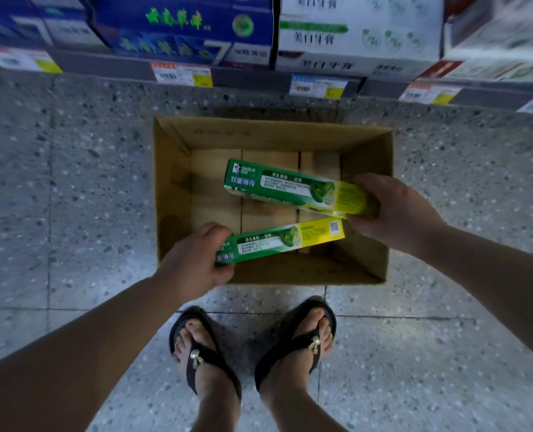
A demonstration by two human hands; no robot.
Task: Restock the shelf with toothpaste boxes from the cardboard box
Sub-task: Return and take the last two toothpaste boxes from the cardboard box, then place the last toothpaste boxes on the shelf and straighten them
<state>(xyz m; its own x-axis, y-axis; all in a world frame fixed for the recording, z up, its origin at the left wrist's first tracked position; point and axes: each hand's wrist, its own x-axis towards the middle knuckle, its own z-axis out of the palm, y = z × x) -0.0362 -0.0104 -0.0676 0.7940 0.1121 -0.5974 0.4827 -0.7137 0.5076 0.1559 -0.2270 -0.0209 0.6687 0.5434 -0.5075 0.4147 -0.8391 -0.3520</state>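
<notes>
Left hand [193, 263] curled tight round the lower green toothpaste box [279, 241]; right hand [393, 207] clamped on the upper toothpaste box [290, 187]. Both above the open cardboard box [171, 194] at centre frame, clear of its walls; shelf [252, 77] along the top.

Shelf boxes [357, 32] are cut off above, their lettering blurred.

Cardboard box [171, 194] on speckled floor [71, 182]
</notes>
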